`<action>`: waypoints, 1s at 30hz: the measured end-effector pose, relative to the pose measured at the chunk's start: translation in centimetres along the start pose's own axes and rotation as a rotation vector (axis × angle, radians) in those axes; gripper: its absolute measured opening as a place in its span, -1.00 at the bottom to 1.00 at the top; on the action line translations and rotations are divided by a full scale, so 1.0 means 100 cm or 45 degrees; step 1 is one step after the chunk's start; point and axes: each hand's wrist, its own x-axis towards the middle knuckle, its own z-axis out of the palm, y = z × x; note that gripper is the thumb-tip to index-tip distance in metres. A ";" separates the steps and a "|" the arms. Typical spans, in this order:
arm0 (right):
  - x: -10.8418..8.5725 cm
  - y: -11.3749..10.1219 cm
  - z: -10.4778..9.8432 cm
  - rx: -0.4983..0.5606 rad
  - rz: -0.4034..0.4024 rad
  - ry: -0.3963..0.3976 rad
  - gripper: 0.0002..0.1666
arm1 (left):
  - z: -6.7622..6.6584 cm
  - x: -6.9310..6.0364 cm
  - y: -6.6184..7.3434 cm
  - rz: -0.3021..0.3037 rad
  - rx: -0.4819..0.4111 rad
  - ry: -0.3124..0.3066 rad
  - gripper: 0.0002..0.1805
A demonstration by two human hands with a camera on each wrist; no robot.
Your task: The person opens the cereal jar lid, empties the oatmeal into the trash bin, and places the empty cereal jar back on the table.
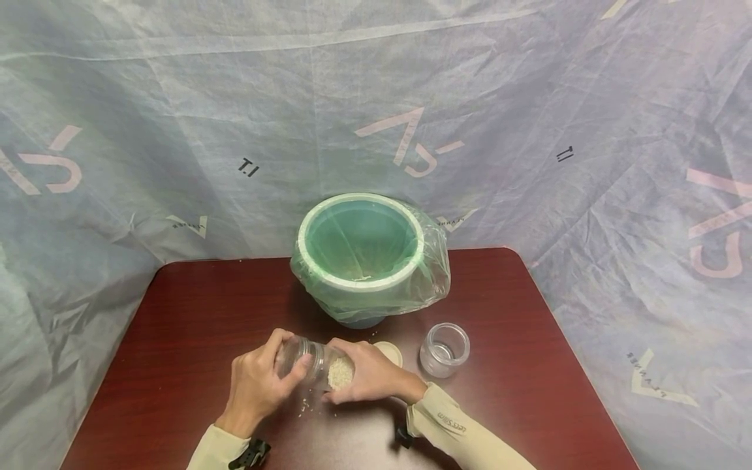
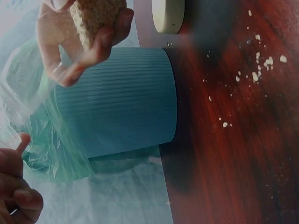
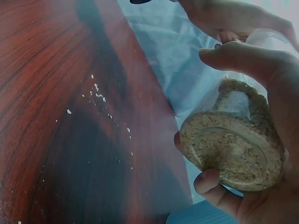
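Observation:
My right hand [image 1: 376,375] grips a clear jar [image 3: 229,149] holding pale, oat-like flakes. It lies tilted on its side above the table, and the flakes rest against its base and wall in the right wrist view. Facing it, my left hand [image 1: 255,382] holds a second clear jar [image 1: 290,358], thumb on the near side. The two jars meet mouth to mouth or nearly so; whether the rims touch, I cannot tell. Nothing shows clearly inside the left jar. Below both hands, flakes [image 2: 255,76] are scattered on the table.
A blue-green ribbed bin [image 2: 121,102] lined with a clear green bag [image 1: 405,297] stands behind the hands, a few flakes inside. Right of my right hand is an uncovered glass jar [image 1: 444,352]. A cream round lid [image 1: 389,352] lies beside it. Grey cloth [image 1: 317,130] hangs around the dark red table [image 1: 194,313].

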 end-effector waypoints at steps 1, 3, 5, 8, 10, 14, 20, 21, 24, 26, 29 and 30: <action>-0.001 0.001 0.000 0.000 0.005 0.003 -0.27 | 0.000 0.000 -0.001 0.004 -0.003 0.004 -0.63; -0.003 0.002 0.000 0.007 0.018 0.010 -0.26 | 0.000 0.000 -0.001 0.012 -0.006 0.006 -0.65; -0.005 0.003 -0.001 0.013 0.036 0.014 -0.26 | 0.000 0.000 -0.002 0.011 -0.005 -0.007 -0.66; -0.008 0.005 -0.001 0.025 0.058 0.022 -0.26 | 0.000 -0.002 -0.005 -0.026 0.004 -0.055 -0.66; -0.009 0.006 -0.001 0.031 0.063 0.027 -0.26 | -0.002 -0.003 -0.007 -0.075 0.014 -0.099 -0.65; -0.013 0.007 -0.001 0.065 0.076 0.036 -0.26 | -0.008 -0.005 -0.014 -0.158 0.048 -0.192 -0.62; -0.018 0.008 -0.002 0.127 0.075 0.049 -0.28 | -0.010 -0.007 -0.020 -0.186 0.153 -0.328 -0.49; -0.019 0.008 -0.003 0.136 0.070 0.050 -0.28 | -0.009 -0.007 -0.020 -0.190 0.175 -0.349 -0.46; -0.021 0.007 -0.003 0.156 0.054 0.058 -0.29 | -0.007 -0.007 -0.019 -0.187 0.234 -0.382 -0.38; -0.021 0.008 -0.004 0.160 0.041 0.066 -0.28 | -0.005 -0.007 -0.019 -0.155 0.272 -0.376 -0.35; -0.022 0.006 -0.006 0.167 0.026 0.076 -0.27 | -0.001 -0.007 -0.020 -0.069 0.318 -0.352 -0.35; -0.022 0.005 -0.007 0.170 0.024 0.079 -0.27 | 0.000 -0.007 -0.020 -0.034 0.332 -0.347 -0.36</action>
